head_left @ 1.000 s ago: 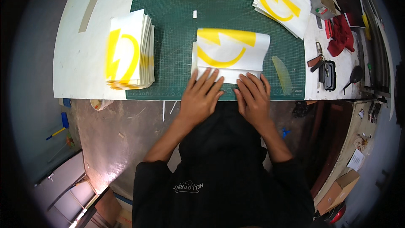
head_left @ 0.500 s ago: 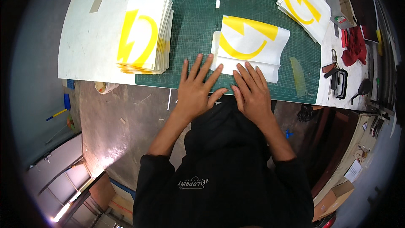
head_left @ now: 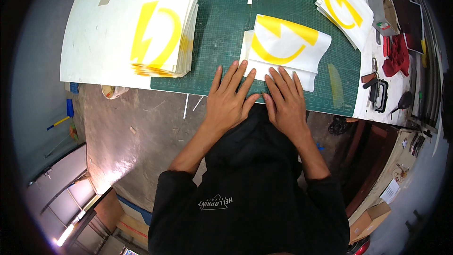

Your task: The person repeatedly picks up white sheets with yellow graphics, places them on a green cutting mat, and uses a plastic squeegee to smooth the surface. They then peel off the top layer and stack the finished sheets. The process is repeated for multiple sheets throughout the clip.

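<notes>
A white sheet with a yellow print (head_left: 309, 52) lies on the green cutting mat (head_left: 217, 23), with a folded strip along its near edge. My left hand (head_left: 230, 98) rests flat at the sheet's near left corner, fingers spread. Beside it, my right hand (head_left: 289, 106) lies flat with its fingertips on the folded near strip. The two thumbs almost meet at the mat's near edge. Neither hand grips anything. Right of the sheet is a translucent yellowish curved piece (head_left: 336, 86), apart from my hands.
A thick stack of similar printed pieces (head_left: 163, 38) stands on the left, partly over the mat. Another stack (head_left: 349, 12) sits far right. Near the right edge of the white table (head_left: 94, 52) are keys (head_left: 373, 82), a red cloth (head_left: 396, 56) and a grey box (head_left: 383, 14).
The whole view has shifted slightly. Both hands stay flat at the sheet's near edge, and their fingers have moved only a little. The sheet keeps its fold.
</notes>
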### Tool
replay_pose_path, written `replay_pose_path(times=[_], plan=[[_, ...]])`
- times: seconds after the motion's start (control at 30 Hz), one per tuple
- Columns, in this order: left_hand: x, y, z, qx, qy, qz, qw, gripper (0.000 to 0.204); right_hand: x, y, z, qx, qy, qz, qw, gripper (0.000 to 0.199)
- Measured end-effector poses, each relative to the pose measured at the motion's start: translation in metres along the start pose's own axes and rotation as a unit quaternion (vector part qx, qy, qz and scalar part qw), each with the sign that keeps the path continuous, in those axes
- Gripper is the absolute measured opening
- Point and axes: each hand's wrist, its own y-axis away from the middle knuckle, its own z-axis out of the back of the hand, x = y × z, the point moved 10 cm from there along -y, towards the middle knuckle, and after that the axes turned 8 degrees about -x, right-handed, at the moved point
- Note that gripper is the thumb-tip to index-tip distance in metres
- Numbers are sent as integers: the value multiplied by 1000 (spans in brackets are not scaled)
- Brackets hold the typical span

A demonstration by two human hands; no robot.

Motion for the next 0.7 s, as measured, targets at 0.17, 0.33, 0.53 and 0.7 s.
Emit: replay_pose_path(times=[0.17, 0.33, 0.53, 0.7], plan=[[0, 1, 0, -8, -2, 2, 1000, 60, -3, 2, -3, 3, -1, -4, 1000, 46], [6, 4, 6, -28, -36, 11, 999, 62, -6, 3, -2, 5, 8, -10, 1000, 45], [-5, 3, 6, -59, 29, 23, 998, 60, -1, -1, 0, 1, 11, -1, 1000, 44], [-12, 5, -9, -16, 1, 7, 1000, 56, 2, -5, 7, -23, -45, -9, 999, 44]])
